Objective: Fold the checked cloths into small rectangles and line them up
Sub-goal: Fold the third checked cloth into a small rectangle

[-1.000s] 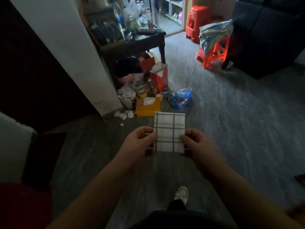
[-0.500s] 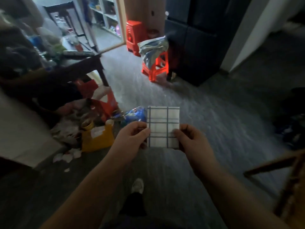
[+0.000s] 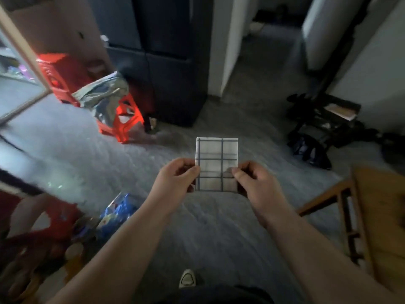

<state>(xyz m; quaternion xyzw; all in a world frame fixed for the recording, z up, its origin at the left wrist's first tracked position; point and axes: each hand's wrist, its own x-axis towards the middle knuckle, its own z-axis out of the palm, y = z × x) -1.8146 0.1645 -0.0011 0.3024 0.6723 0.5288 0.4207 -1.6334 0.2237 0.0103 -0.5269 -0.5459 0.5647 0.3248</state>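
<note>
Head view. A: Dim room, smeared at the edges. What do the hands have?

B: One checked cloth (image 3: 215, 163), white with dark lines, folded to a small rectangle. It is held in the air in front of the body, above the grey floor (image 3: 208, 227), and touches nothing but the hands.

A: Grip?

B: Left hand (image 3: 175, 178) pinches the left edge, low on the cloth. Its thumb (image 3: 192, 171) is on the near face and the other fingers are curled behind. Right hand (image 3: 254, 183) pinches the right edge at about the same height, thumb on the front, knuckles bent, fingers tucked behind. Both forearms are bare.

A: How does the cloth sit?

B: Flat, corners square, long side upright. The upper part stands clear above both hands.

A: Surroundings?

B: Red stool (image 3: 126, 119) up left, with pale crumpled fabric (image 3: 103, 95) draped over it. A second red stool (image 3: 59, 73) is behind it. A tall dark cabinet (image 3: 171, 62) is just beside the first stool. A dark heap of bags (image 3: 311, 148) is on the floor at right, well apart from the hands. A wooden chair (image 3: 372, 216) is at the lower right, blurred. A blue packet (image 3: 118, 211) lies lower left, among clutter too smeared to name. One pale shoe (image 3: 187, 278) is at bottom centre, below the cloth.
</note>
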